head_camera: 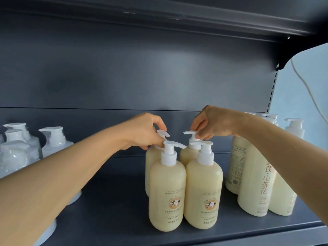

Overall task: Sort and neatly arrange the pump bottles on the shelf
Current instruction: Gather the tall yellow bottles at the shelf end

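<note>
These cream bottles look full, so I'd guess they're heavy for their size, with smooth, slippery plastic sides. The pump neck is the obvious handle, though the nozzle swivels, so a tug there could twist instead of lift.

Both hands are on the back pair in the middle of the shelf (115, 201): the left hand (144, 132) pinches the pump of the back left bottle (150, 157), and the right hand (212, 122) pinches the pump of the back right bottle (186, 155). The front left bottle (166, 196) and front right bottle (203, 194) show cow-logo labels facing out.

Clear bottles (53, 141) sit far left and taller cream ones (255, 178) right, partly hidden behind the arm, so I can't count them.
</note>
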Demonstrator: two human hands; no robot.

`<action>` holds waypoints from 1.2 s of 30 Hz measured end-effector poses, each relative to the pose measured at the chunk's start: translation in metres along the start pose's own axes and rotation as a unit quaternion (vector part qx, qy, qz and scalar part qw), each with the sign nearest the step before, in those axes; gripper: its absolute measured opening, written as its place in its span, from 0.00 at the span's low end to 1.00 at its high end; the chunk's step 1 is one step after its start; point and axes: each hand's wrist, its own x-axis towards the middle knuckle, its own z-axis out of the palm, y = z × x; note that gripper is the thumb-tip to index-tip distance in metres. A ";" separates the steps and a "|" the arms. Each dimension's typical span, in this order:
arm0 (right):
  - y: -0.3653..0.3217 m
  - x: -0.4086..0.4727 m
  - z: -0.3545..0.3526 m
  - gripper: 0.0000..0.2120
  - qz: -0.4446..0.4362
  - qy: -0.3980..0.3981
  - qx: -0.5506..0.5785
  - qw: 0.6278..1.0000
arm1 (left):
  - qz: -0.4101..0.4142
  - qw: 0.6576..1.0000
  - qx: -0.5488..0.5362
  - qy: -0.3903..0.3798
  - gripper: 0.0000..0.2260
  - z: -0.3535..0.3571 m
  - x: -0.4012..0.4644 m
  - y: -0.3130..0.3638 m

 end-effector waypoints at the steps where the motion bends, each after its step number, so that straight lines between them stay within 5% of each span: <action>1: 0.000 0.000 0.000 0.07 -0.001 -0.002 0.005 1.000 | -0.006 1.000 0.002 -0.003 0.11 -0.001 0.001 0.003; 10: 0.001 -0.006 -0.002 0.08 -0.011 0.018 0.039 0.999 | -0.040 0.998 -0.015 0.043 0.12 0.002 0.003 0.009; 16: 0.000 -0.026 -0.007 0.04 -0.039 0.052 0.065 0.996 | 0.025 0.988 0.044 0.147 0.11 0.002 -0.019 0.015; 26: -0.007 -0.056 -0.006 0.07 -0.062 -0.002 0.022 0.998 | 0.041 0.990 0.100 0.086 0.16 0.014 -0.041 0.034; 36: -0.006 -0.060 0.000 0.05 -0.068 -0.027 0.023 0.997 | 0.026 1.000 0.004 -0.001 0.11 0.018 -0.046 0.030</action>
